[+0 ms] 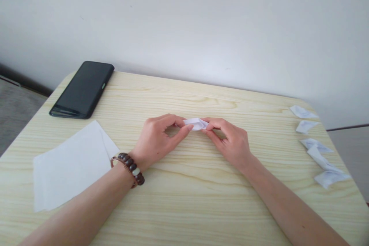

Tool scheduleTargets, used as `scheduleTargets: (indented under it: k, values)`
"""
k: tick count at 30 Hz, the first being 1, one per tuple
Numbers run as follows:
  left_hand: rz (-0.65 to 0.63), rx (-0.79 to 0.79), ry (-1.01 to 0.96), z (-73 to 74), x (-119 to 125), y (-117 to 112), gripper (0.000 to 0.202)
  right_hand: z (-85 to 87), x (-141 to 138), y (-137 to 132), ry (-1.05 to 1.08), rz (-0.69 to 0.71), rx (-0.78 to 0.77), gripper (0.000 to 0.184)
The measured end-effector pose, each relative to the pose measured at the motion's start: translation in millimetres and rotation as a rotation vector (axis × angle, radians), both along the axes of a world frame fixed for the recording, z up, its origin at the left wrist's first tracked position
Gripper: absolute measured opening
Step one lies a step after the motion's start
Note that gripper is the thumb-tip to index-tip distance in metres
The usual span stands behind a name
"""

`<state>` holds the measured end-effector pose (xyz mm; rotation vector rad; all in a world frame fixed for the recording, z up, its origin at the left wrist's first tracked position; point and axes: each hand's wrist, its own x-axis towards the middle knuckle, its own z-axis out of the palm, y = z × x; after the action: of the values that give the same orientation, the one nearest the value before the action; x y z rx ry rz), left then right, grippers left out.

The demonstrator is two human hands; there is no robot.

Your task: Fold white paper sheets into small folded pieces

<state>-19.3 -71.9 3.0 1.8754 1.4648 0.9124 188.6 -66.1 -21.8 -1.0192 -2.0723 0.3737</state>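
Observation:
A small folded white paper is stretched between my two hands, a little above or on the middle of the table. My left hand pinches its left end between thumb and fingers. At the right end, the thumb and index finger of my right hand grip it too. The paper's ends are partly hidden by my fingertips. A beaded bracelet circles my left wrist.
White paper sheets lie stacked at the left, partly under my left forearm. A black phone rests at the back left. Several folded white papers line the right edge of the wooden table. A white wall stands behind.

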Motion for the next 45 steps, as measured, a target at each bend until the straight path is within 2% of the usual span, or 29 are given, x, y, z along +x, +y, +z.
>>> scheduleTargets:
  k: [7, 15, 25, 31, 34, 38, 45]
  values:
    - [-0.066, 0.034, -0.02, -2.6, -1.3, 0.8, 0.011, -2.1, 1.6, 0.9, -0.047, 0.047, 0.05, 0.009]
    - [-0.078, 0.122, 0.04, -7.5, -2.2, 1.5, 0.017, -1.3, -1.2, 1.0, -0.114, 0.03, 0.117, 0.018]
    - [-0.081, 0.087, 0.074, -3.7, -0.6, 1.5, 0.018, -1.6, -0.6, 1.8, -0.178, 0.063, 0.064, 0.02]
    - [-0.117, 0.139, 0.07, -7.0, -2.6, 2.6, 0.013, -1.3, 0.9, 1.0, -0.233, 0.101, 0.099, 0.023]
    - [-0.142, 0.123, 0.113, -2.7, -3.3, 3.1, 0.013, -0.4, 0.3, 0.1, -0.223, 0.088, 0.114, 0.02]
    - [-0.236, 0.121, 0.225, 8.9, -3.9, 4.0, 0.018, 0.6, -0.9, -0.5, -0.185, 0.077, 0.123, 0.014]
    - [-0.377, 0.104, 0.584, 28.1, 2.9, 8.4, 0.026, 0.7, -2.8, -0.4, -0.18, 0.066, 0.15, 0.013]
